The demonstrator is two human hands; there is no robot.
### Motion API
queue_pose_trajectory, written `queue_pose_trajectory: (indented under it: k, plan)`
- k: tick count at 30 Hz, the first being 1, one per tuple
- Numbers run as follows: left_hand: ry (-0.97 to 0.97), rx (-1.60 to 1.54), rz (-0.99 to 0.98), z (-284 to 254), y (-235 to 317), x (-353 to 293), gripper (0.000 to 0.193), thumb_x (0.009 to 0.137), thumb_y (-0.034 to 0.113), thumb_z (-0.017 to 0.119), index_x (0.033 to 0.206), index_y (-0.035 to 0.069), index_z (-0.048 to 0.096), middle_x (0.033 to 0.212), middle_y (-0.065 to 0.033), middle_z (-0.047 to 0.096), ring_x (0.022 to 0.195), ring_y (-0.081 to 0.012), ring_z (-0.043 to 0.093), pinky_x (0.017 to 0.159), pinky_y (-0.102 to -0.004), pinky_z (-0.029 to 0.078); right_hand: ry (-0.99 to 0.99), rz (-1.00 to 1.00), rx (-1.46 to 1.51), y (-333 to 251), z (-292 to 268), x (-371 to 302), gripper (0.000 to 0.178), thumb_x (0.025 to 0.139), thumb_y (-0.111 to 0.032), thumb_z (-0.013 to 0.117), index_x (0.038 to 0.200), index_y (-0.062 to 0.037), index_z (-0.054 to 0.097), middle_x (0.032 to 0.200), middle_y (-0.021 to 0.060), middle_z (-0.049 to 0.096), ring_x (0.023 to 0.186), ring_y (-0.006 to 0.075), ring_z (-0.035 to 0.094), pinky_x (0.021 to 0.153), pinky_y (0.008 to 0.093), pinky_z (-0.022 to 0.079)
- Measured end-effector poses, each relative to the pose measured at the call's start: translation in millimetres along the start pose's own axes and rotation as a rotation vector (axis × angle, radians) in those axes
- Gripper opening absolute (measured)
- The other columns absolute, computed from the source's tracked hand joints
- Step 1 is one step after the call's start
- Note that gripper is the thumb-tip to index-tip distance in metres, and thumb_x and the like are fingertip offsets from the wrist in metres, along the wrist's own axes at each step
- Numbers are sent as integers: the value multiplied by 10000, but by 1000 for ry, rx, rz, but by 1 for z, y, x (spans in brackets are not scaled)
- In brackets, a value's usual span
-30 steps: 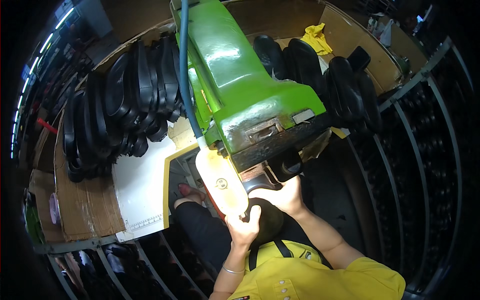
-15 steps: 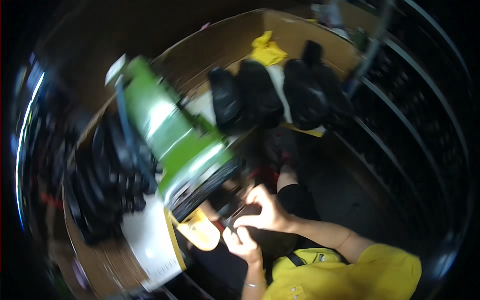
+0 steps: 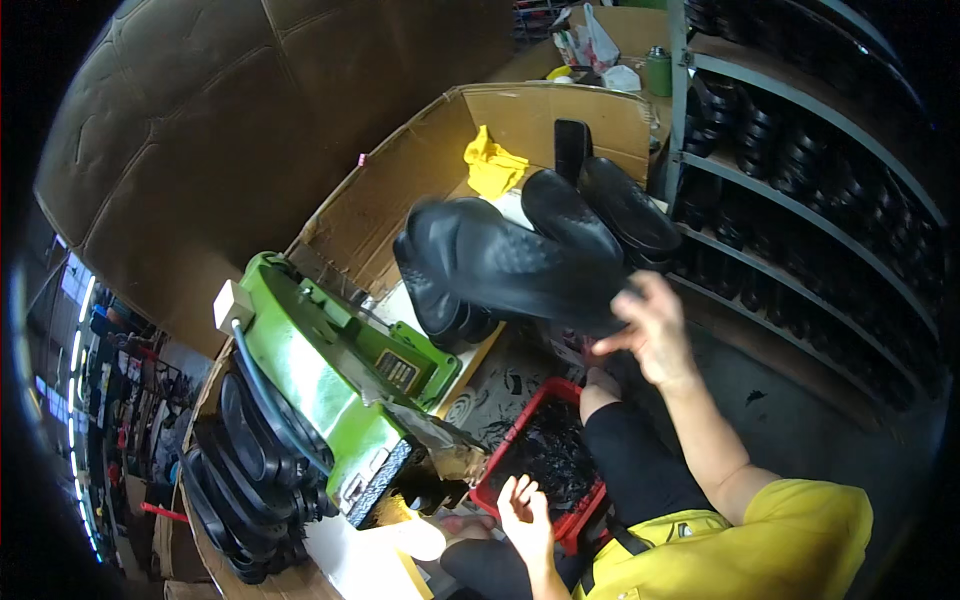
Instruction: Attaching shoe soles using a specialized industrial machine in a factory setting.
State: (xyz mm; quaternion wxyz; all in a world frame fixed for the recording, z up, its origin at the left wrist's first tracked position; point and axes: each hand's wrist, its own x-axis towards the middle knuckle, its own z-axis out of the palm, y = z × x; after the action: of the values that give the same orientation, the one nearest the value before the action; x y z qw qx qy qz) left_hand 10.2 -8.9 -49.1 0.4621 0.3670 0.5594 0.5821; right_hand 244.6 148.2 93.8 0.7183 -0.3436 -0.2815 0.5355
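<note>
My right hand (image 3: 655, 335) grips a black shoe sole (image 3: 520, 262) by its near end and holds it out over the bench. The sole is blurred by motion and partly covers the stacks behind it. Under and beside it are black soles (image 3: 425, 290) in a stack, with more black soles (image 3: 625, 205) to the right. My left hand (image 3: 527, 515) is low, near the front of a green machine (image 3: 320, 370); its fingers are loosely curled and apart, and nothing shows in them. A pale yellow plate (image 3: 420, 535) juts from the machine's front.
A red crate (image 3: 520, 435) of black scraps sits by my legs. Stacked black soles (image 3: 250, 470) stand left of the machine. A yellow cloth (image 3: 492, 165) lies against the cardboard wall (image 3: 370, 180). Metal shelves (image 3: 800, 180) full of black soles rise at right.
My hands have parted from beside the machine's front. The right one has swung up and away with the black sole; the left stays low. The view has also shifted.
</note>
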Motion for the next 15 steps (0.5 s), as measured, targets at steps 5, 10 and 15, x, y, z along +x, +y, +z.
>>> queue_pose_trajectory:
  k: [5,10,15]
  plan:
    - [221,115,99,-54,21,24,296,899,40,581,1187,11,520,1076,-135,607,906,-184,614,737,-289,549,-170,255,157,94,71,16,430,846,4,601,1209,68,381,1127,169,506,911,256,628,692,375,624]
    - [441,381,352,-105,67,58,177,861,41,624,1020,-37,605,990,-114,613,871,-172,588,787,-314,508,-171,321,305,157,142,73,470,834,4,622,1195,84,331,1144,204,481,905,376,643,681,399,609]
    - [538,392,547,-124,129,99,281,875,104,626,1126,-15,582,1095,-111,593,961,-171,560,832,-302,469,-205,310,59,183,127,143,623,882,-108,620,1329,77,228,1280,258,417,1006,387,614,780,422,583]
